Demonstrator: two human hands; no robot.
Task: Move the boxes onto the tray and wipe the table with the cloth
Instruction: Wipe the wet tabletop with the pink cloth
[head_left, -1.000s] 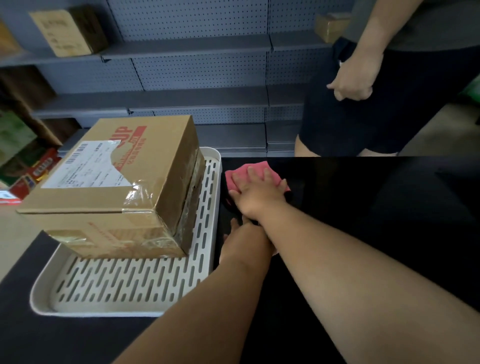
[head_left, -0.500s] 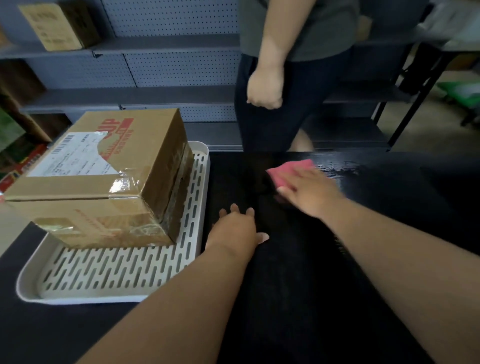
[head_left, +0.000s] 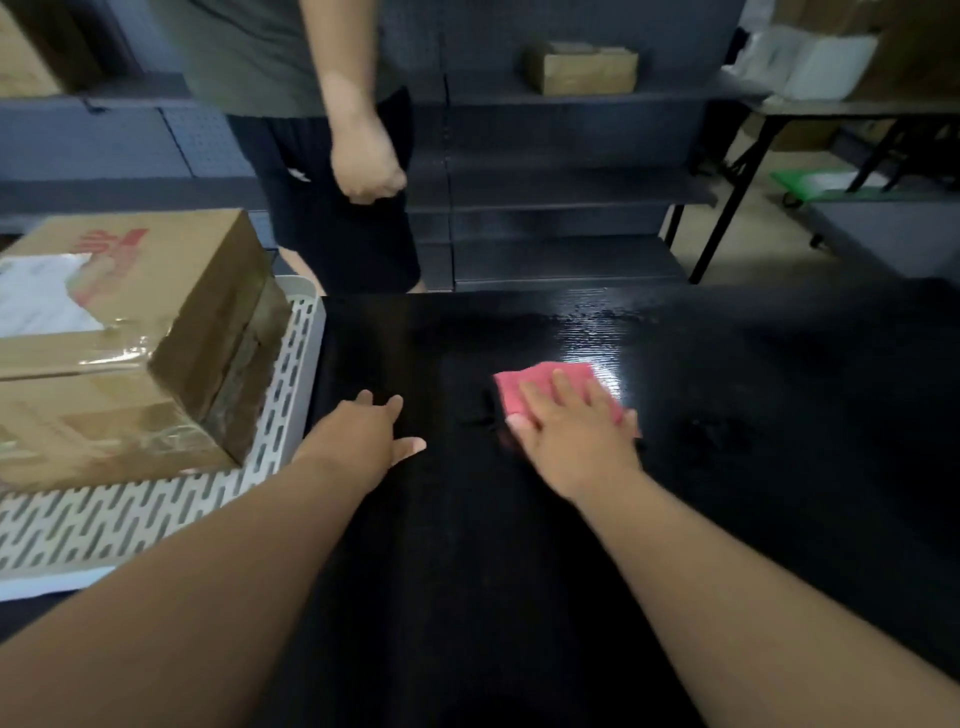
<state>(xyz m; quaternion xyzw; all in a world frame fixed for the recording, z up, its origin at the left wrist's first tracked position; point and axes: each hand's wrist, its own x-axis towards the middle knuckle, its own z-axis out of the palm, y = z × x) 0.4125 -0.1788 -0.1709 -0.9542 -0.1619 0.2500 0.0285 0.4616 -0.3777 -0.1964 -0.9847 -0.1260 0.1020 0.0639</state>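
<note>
A taped cardboard box (head_left: 130, 338) with a white label stands on the slotted white tray (head_left: 291, 374) at the left of the black table (head_left: 467, 597). My right hand (head_left: 576, 431) lies flat on a pink cloth (head_left: 540, 384) near the middle of the table, fingers spread over it. Just right of the tray, my left hand (head_left: 363, 441) rests palm down on the table with its fingers apart and nothing in it.
Another person (head_left: 322, 130) stands at the far edge of the table, one fist hanging. Dark shelves behind hold a small cardboard box (head_left: 582, 67). A folding table (head_left: 831, 109) stands at the far right. The tabletop shines wet beyond the cloth.
My right hand has slid the pink cloth to the right across the table, away from the tray. My left hand stays near the tray. The view has turned right.
</note>
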